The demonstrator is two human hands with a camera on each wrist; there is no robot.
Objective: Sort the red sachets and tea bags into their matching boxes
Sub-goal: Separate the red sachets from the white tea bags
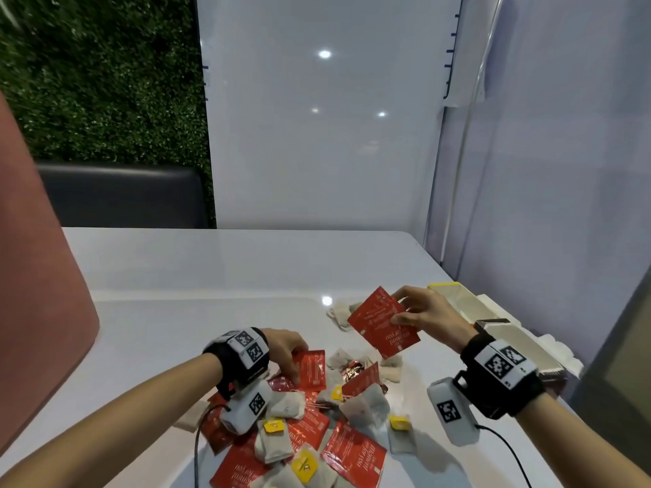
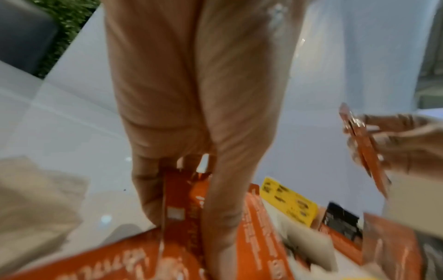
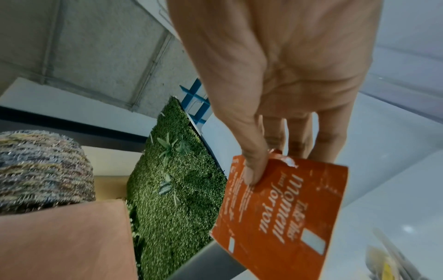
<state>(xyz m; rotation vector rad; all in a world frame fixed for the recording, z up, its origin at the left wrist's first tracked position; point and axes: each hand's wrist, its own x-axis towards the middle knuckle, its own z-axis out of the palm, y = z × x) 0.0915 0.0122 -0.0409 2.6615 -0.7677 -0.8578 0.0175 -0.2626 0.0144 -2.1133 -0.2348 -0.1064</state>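
Presently the right hand (image 1: 428, 317) is raised above the table (image 1: 211, 276), thumb and fingers pinched on a small stack of red sachets (image 1: 382, 322); the right wrist view shows the thumb pressed on the front sachet (image 3: 282, 214), fingers behind it. How many sachets are in the stack cannot be told exactly; at least two edges show.

The left hand (image 1: 285, 350) is low over the pile (image 1: 310, 417), fingers curled down round one red sachet (image 1: 311, 369) held on edge. The left wrist view confirms this sachet (image 2: 177, 199) is gripped between thumb and fingers, though the picture is blurred.

The pile lies on the near middle of the table: red sachets mixed with pale tea bags (image 1: 364, 405), several bearing yellow tags (image 1: 274, 426). A few more tea bags (image 1: 340, 313) lie apart, just behind the raised stack.

Boxes (image 1: 500, 332) stand at the right edge of the table, beyond the right hand; one has a yellow end (image 1: 444, 286). Their contents are not visible.
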